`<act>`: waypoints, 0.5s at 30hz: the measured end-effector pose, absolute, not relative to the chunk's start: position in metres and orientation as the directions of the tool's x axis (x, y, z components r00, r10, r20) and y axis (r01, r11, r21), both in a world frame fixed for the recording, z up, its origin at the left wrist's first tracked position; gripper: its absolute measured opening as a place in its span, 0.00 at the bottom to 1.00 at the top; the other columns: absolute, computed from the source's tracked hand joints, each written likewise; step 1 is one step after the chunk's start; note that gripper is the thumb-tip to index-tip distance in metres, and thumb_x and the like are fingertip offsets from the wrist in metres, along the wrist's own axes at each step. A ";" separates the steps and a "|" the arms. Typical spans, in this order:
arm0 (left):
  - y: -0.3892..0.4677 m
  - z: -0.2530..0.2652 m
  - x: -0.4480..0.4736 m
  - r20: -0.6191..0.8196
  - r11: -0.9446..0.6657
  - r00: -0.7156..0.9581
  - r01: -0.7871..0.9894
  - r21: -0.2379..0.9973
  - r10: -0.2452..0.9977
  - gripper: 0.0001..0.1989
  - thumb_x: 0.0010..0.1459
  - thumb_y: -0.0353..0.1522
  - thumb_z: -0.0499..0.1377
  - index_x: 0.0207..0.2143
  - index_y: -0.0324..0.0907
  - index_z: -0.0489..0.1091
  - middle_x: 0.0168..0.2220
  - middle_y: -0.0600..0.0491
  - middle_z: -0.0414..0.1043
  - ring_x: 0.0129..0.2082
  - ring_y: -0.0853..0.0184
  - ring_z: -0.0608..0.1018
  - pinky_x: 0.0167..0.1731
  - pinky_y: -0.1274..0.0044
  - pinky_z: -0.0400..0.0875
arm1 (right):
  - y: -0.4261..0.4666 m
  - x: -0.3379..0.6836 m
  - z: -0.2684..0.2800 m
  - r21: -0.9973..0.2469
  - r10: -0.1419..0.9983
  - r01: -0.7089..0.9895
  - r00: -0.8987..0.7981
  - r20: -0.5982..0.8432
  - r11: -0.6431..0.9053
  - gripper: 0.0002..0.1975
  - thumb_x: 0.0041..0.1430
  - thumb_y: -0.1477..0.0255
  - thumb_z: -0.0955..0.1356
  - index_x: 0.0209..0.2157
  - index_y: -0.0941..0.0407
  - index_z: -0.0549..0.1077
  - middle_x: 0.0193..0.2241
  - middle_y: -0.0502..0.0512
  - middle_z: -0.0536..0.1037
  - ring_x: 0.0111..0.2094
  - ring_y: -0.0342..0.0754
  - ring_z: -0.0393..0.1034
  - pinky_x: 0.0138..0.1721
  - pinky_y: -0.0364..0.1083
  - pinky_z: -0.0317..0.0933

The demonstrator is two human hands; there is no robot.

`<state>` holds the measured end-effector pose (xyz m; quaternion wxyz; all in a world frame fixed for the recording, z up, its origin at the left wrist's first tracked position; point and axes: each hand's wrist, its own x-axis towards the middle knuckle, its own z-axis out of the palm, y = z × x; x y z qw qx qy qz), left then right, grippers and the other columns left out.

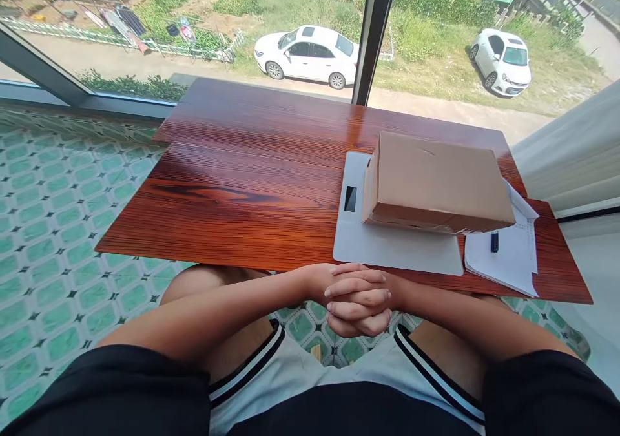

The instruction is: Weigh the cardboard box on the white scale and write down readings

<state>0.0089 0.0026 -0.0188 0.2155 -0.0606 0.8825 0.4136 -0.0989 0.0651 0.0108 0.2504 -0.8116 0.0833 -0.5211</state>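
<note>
My left hand point(325, 283) and my right hand point(393, 290) are clasped, their fingers interlaced and closed over each other, just off the near edge of the wooden table point(232, 210). No object shows between them; the palms are hidden. Beyond the hands lies a flat silver scale point(397, 249) with a small dark display point(350, 198). A closed brown cardboard box point(438, 181) rests on it, overhanging toward the right. To the right of the scale are white papers point(518, 255) with a small black object point(495, 242) on top, its kind unclear.
Large windows with a dark frame post point(372, 35) stand behind the table. Outside are two white cars point(307, 51) and greenery. A pale curtain point(576, 145) hangs at the right. Green patterned tiles point(43, 249) cover the floor, and my legs reach under the table.
</note>
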 end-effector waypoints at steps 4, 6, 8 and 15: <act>-0.018 -0.025 -0.015 -0.522 0.566 -0.804 -0.299 0.768 0.283 0.23 0.53 0.52 0.63 0.17 0.49 0.61 0.22 0.53 0.61 0.29 0.61 0.77 0.19 0.77 0.73 | 0.065 -0.099 0.007 -0.510 -0.413 0.122 0.444 0.795 -0.851 0.13 0.59 0.71 0.73 0.46 0.48 0.74 0.38 0.62 0.75 0.40 0.63 0.79 0.38 0.60 0.76; -0.018 -0.024 -0.015 -0.492 0.482 -0.797 -0.296 0.825 0.351 0.25 0.54 0.52 0.62 0.16 0.48 0.58 0.19 0.55 0.58 0.27 0.63 0.76 0.19 0.80 0.72 | 0.065 -0.099 0.004 -0.515 -0.419 0.124 0.439 0.795 -0.848 0.13 0.59 0.71 0.73 0.46 0.48 0.74 0.38 0.61 0.75 0.40 0.62 0.79 0.38 0.59 0.77; -0.009 -0.017 -0.003 -0.399 0.397 -0.877 -0.277 0.875 0.267 0.24 0.55 0.51 0.61 0.18 0.47 0.59 0.20 0.56 0.61 0.27 0.66 0.77 0.19 0.82 0.71 | 0.064 -0.097 0.001 -0.525 -0.429 0.133 0.426 0.796 -0.841 0.14 0.58 0.71 0.73 0.46 0.47 0.73 0.38 0.60 0.75 0.40 0.61 0.78 0.38 0.57 0.77; 0.039 0.011 0.038 0.545 0.865 -0.832 0.196 0.461 -0.102 0.11 0.63 0.38 0.59 0.34 0.41 0.77 0.40 0.41 0.80 0.42 0.49 0.83 0.31 0.68 0.79 | 0.064 -0.093 -0.003 -0.558 -0.462 0.164 0.400 0.792 -0.814 0.16 0.57 0.70 0.73 0.48 0.46 0.74 0.39 0.59 0.75 0.40 0.61 0.78 0.37 0.58 0.76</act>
